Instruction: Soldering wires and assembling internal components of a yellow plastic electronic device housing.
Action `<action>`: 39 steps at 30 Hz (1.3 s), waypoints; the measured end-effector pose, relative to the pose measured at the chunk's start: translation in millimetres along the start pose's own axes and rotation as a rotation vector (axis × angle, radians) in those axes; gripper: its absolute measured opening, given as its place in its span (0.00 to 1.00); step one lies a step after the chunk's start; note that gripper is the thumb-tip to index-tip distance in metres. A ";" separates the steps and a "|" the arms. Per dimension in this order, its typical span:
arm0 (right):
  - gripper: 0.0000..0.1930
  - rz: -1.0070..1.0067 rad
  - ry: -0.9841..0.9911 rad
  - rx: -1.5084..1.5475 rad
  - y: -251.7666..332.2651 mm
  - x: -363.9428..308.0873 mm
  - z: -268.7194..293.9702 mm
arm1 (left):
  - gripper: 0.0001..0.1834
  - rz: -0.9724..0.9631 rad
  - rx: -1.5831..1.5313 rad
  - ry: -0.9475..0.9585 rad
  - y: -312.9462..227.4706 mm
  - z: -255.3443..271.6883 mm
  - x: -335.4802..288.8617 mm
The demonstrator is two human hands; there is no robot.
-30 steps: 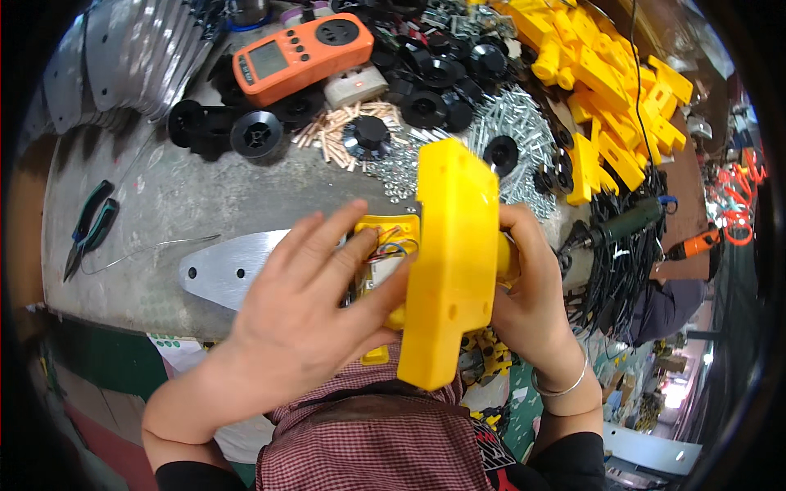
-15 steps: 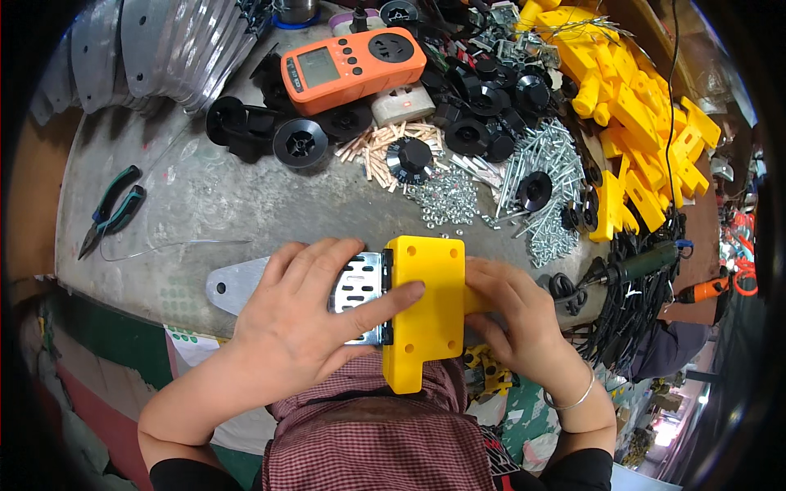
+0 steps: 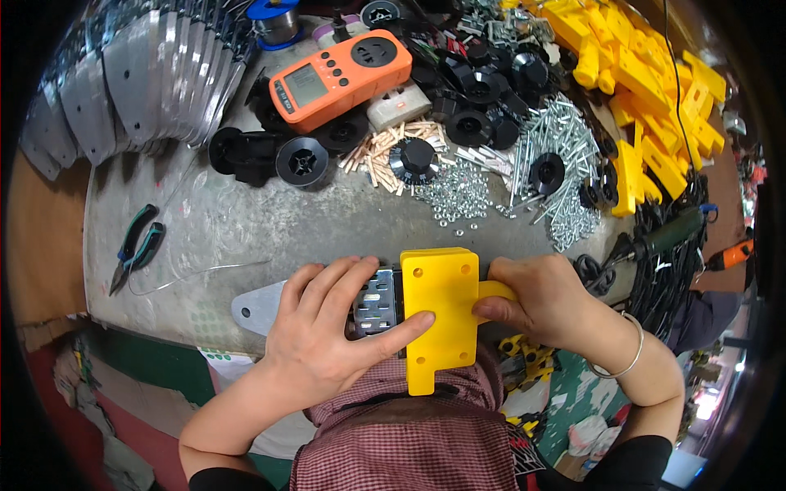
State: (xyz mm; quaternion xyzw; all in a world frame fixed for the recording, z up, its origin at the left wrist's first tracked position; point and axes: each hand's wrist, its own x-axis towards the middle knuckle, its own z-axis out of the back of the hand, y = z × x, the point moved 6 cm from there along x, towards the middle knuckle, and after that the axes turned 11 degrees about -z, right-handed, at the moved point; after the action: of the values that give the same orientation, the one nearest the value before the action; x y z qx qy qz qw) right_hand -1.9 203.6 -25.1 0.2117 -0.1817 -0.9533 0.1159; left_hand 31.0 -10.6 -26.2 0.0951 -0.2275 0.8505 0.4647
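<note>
Near the bench's front edge, a yellow plastic housing (image 3: 440,315) with corner holes is held between my two hands. A slotted silver metal cover (image 3: 376,301) joins its left side, and a flat grey metal plate (image 3: 252,311) with a hole sticks out further left. My left hand (image 3: 315,327) is closed over the metal cover, its thumb pressing on the housing's face. On the right, my right hand (image 3: 540,299) wraps round the housing's short yellow handle (image 3: 496,291), thumb in front. Part of the cover and plate is hidden under my left hand.
Pliers (image 3: 137,245) and a thin wire (image 3: 201,274) lie left on the bench. Behind are an orange meter (image 3: 340,79), black knobs (image 3: 301,162), small nuts (image 3: 458,196), screws (image 3: 565,135) and yellow housings (image 3: 647,98). Grey plates (image 3: 135,90) stand back left, a solder spool (image 3: 277,24) beside them.
My right hand has closed tighter round the handle, thumb now across its front. The housing has tilted slightly, showing its top edge. The whole view has shifted a little.
</note>
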 end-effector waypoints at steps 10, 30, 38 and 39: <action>0.26 0.301 -0.442 -0.057 14.3 -29.4 22.8 | 0.33 0.022 -0.081 -0.195 -19.3 39.6 2.2; 0.26 0.501 -0.594 -0.039 14.2 -60.8 39.5 | 0.30 0.208 -0.074 -0.084 -60.3 56.9 38.6; 0.26 0.512 -0.686 -0.063 14.5 -71.9 42.4 | 0.30 0.265 -0.240 -0.085 -53.7 62.4 43.6; 0.26 0.512 -0.684 -0.071 13.9 -72.3 43.1 | 0.30 0.288 -0.284 -0.078 -52.4 61.5 44.0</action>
State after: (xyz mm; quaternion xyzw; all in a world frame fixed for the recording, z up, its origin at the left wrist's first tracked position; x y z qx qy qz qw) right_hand 44.8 225.4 43.0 -0.1724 -0.2234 -0.9148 0.2889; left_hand 47.4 17.4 59.9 0.0282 -0.3741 0.8631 0.3380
